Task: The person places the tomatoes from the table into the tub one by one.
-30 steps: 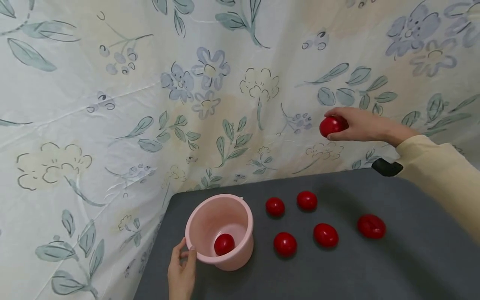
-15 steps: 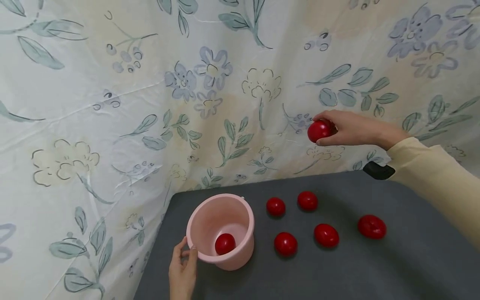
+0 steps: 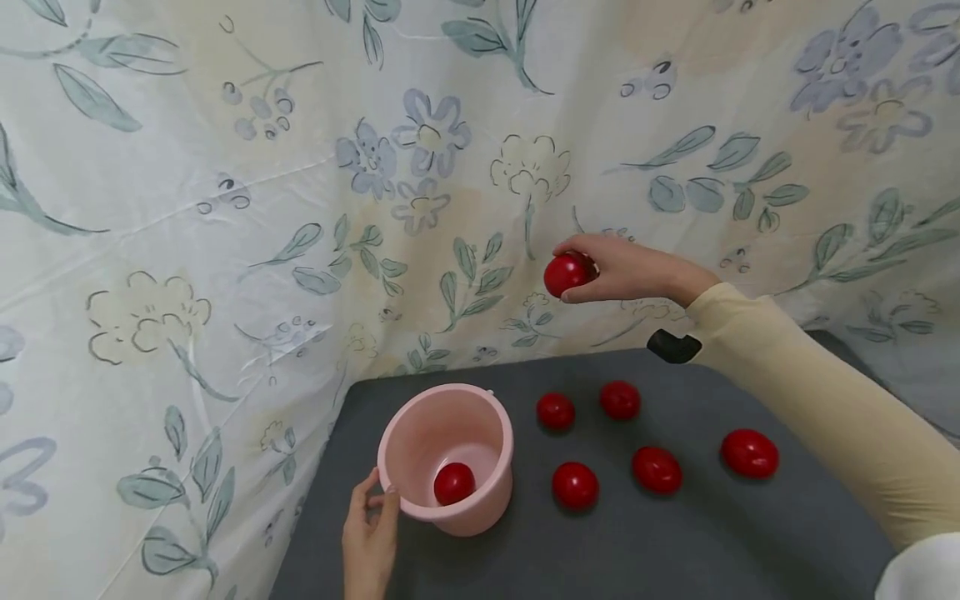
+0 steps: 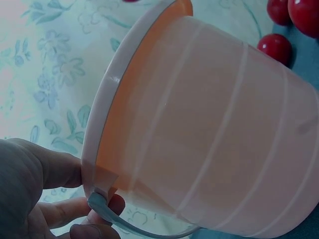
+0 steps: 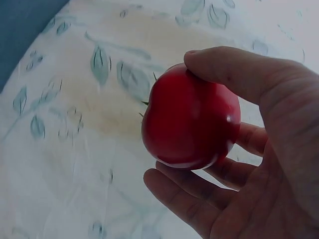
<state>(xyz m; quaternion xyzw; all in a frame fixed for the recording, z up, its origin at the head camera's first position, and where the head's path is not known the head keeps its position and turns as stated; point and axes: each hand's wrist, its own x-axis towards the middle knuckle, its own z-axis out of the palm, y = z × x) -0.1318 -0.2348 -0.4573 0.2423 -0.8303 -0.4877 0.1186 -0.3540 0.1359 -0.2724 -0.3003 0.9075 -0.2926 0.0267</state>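
Note:
A pink bucket (image 3: 495,492) stands on the dark grey table, its mouth tilted toward the head camera. Inside, at the bottom, lies one red tomato (image 3: 454,483). My left hand (image 3: 371,533) pinches the bucket's rim at its near left side; the left wrist view shows the thumb on the rim and the fingers by the grey handle (image 4: 134,229). My right hand (image 3: 626,268) grips another tomato (image 5: 189,119) between thumb and fingers, raised well above the table, up and to the right of the bucket. Green sepal tips show at that tomato's far side.
Several more red tomatoes lie spread on the table (image 3: 600,550) right of the bucket, the nearest (image 3: 575,487) a short way from its wall and the farthest (image 3: 750,454) under the right forearm. A floral cloth (image 3: 420,275) hangs behind and along the left.
My right hand has moved left and slightly down with its tomato, nearer to the bucket. The left hand keeps its place at the rim, and the view has shifted slightly.

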